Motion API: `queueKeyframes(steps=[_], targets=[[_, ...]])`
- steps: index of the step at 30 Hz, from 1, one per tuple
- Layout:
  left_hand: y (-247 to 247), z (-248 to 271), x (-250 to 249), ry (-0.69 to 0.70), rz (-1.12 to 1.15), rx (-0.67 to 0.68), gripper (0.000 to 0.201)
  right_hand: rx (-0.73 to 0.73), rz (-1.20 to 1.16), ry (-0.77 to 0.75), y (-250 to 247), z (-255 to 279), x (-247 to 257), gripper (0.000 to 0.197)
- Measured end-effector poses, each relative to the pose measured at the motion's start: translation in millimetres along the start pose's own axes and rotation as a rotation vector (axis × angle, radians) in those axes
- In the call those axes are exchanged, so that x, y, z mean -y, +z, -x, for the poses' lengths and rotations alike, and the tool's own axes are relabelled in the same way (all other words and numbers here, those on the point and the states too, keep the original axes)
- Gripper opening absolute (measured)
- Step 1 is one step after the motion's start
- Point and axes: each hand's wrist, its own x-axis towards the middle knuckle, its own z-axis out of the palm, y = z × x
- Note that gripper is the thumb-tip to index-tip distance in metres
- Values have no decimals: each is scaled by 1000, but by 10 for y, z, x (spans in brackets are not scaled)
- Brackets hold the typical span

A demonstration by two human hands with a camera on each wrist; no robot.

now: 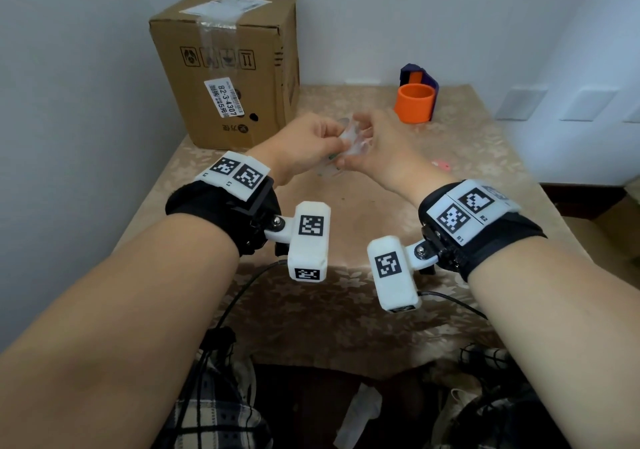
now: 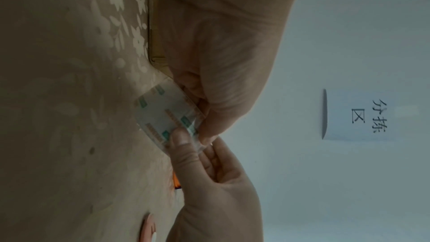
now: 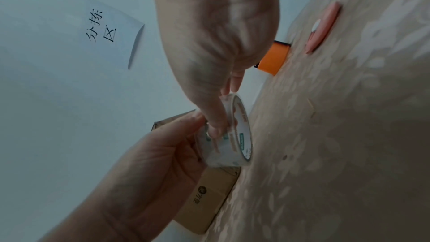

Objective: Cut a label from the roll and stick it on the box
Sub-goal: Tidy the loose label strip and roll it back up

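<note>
A translucent label roll (image 3: 235, 135) printed in green and orange is held above the table between both hands. My left hand (image 1: 332, 142) grips the roll (image 2: 163, 111) from the left, with fingers curled round it. My right hand (image 1: 358, 149) pinches its outer layer, the thumb (image 3: 216, 124) pressed on the printed face (image 1: 348, 137). The brown cardboard box (image 1: 225, 64) stands upright at the table's back left, just behind my left hand, with a white sticker on its front. Its lower edge (image 3: 209, 200) shows in the right wrist view.
An orange cylinder (image 1: 415, 103) with a dark purple part behind it stands at the back right. A small pink cutter (image 1: 440, 164) lies on the flowered tablecloth (image 1: 346, 310) right of my right hand. A handwritten paper sign (image 2: 358, 115) hangs on the wall.
</note>
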Motion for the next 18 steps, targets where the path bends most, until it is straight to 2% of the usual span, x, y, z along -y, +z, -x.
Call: queueKeyframes(steps=[8, 13, 18], targets=[[10, -6, 83, -20, 26, -34, 24, -4, 11, -29, 115, -8, 10, 51], [8, -8, 100, -10, 62, 11, 24, 37, -79, -66, 145, -19, 38, 55], [3, 0, 96, -9, 66, 26, 17, -15, -112, -72, 145, -18, 3, 52]])
